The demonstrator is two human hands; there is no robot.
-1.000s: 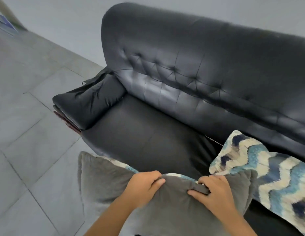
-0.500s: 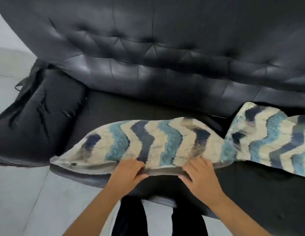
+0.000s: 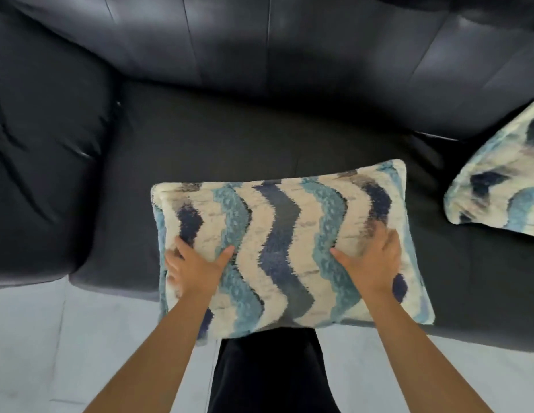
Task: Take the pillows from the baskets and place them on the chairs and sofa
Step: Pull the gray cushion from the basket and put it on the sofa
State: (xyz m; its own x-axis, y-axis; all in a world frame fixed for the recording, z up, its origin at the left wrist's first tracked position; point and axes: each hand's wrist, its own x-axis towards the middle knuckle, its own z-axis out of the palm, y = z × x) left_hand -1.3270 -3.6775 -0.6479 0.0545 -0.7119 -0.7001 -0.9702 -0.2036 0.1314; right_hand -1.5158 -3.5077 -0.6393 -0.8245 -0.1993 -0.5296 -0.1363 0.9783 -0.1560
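Black leather sofa [image 3: 230, 138] fills the upper view: smooth, faintly glossy back panels with vertical seams, a matte, slightly creased seat, and a puffy, wrinkled arm cushion [image 3: 45, 174] beyond the left hand's outer side. Pale grey floor [image 3: 66, 347] runs along the seat's front edge, under both forearms. Dark trousers [image 3: 268, 374] show between the arms.

Rectangular pillow [image 3: 277, 248] lies flat on the seat, pattern side up, its near edge overhanging the seat front. Fabric is plush and nubby, with wavy chevron bands in cream, teal and navy, plus a piped seam round the edge.

Left hand [image 3: 194, 268] rests palm down on the pillow's left part, fingers spread and flat, thumb angled inward; nothing clasped. Its fingertips are a bit blurred.

Right hand [image 3: 370, 260] lies palm down on the pillow's right part, fingers splayed toward the far edge, thumb pointing inward; likewise flat, not gripping. The central navy band lies between the two thumbs.

Second pillow [image 3: 498, 189], same wavy plush fabric, sits on the seat well beyond the right hand's outer side, tilted up against the backrest, apart from the first and partly cut off by the frame edge.
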